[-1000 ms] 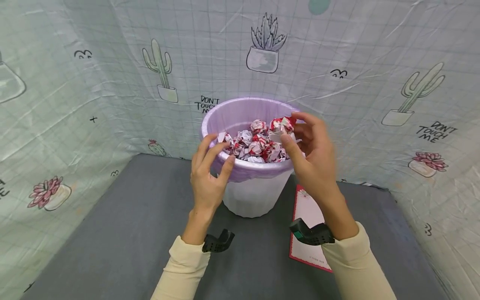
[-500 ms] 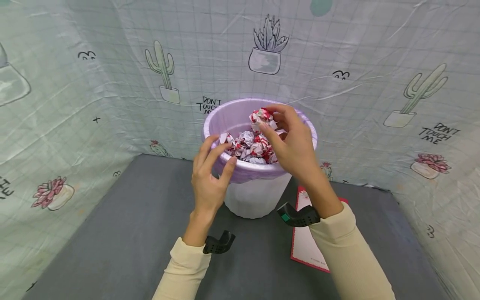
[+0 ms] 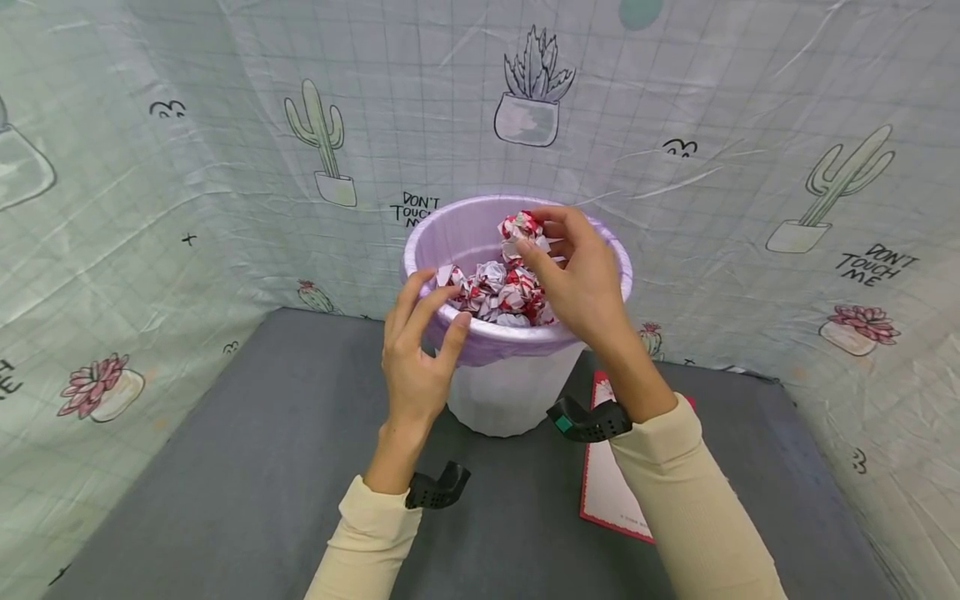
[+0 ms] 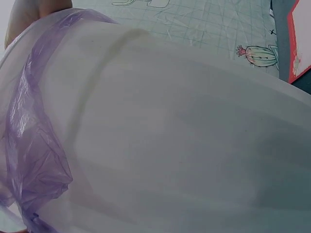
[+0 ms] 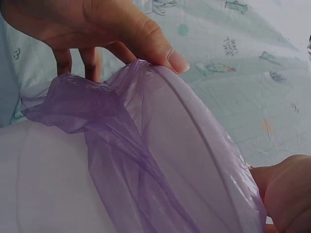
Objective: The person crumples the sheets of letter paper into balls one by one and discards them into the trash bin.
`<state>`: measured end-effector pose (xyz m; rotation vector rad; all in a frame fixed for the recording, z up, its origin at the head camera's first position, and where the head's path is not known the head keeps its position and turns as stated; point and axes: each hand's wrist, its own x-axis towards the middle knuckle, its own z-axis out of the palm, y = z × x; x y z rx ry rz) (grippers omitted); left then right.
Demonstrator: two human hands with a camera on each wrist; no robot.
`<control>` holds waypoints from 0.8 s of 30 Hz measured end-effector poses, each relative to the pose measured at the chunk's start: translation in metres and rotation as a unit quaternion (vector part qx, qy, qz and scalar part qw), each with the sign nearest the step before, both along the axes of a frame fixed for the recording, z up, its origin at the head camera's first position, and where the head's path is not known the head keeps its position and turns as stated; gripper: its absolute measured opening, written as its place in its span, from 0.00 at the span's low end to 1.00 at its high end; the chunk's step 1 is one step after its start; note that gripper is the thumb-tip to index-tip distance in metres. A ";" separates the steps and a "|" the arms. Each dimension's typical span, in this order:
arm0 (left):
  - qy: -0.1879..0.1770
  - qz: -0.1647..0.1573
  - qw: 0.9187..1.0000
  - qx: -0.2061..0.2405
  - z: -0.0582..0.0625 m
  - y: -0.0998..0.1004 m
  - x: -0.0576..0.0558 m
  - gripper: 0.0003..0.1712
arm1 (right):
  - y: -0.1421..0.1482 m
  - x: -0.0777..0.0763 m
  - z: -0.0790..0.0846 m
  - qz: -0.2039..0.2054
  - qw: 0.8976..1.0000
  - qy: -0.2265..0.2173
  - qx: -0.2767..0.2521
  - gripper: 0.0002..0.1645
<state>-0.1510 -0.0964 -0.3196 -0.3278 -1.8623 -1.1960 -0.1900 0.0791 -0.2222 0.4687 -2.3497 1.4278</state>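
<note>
A white bin (image 3: pixel 510 392) with a purple liner bag (image 3: pixel 450 225) over its rim stands on the grey table. Several crumpled red-and-white paper balls (image 3: pixel 491 279) lie inside it. My left hand (image 3: pixel 416 375) grips the near left rim, fingers over the edge. In the right wrist view, the left hand (image 5: pixel 121 24) has its thumb on the lined rim. Over the opening, my right hand (image 3: pixel 588 279) pinches a crumpled paper ball (image 3: pixel 517 227) between thumb and fingers; some of its fingertips are hidden. The left wrist view mostly shows the bin's white side (image 4: pixel 170 136).
A red-edged sheet of paper (image 3: pixel 611 487) lies on the table right of the bin, partly under the right forearm. A cactus-printed cloth (image 3: pixel 720 275) hangs close behind the bin and along both sides of the grey table (image 3: pixel 300 417).
My right hand has carried the paper ball left across the bin opening, from the right rim towards the middle, and then stayed nearly still. The left hand keeps its place on the rim.
</note>
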 end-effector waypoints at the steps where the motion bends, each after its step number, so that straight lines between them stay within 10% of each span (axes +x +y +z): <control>1: 0.000 0.000 1.000 0.000 0.000 0.000 0.000 0.23 | 0.000 0.000 0.000 0.001 1.000 -0.003 -0.003 0.27; 24: -0.003 0.000 1.000 -0.004 0.000 -0.001 0.001 0.23 | 0.006 0.006 0.000 0.071 0.993 0.012 -0.090 0.20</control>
